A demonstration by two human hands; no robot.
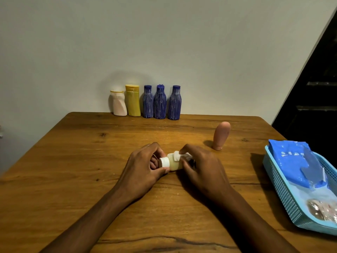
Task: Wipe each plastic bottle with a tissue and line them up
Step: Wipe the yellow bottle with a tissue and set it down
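Progress: I count five bottles lined up along the wall | In hand: small pale bottle on its side mid-table — left hand grips its cap end, right hand pinches tissue against it | Left: pink bottle stands apart, seemingly unwiped.

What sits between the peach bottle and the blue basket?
Nothing: in the head view, only bare table separates the peach bottle from the blue basket.
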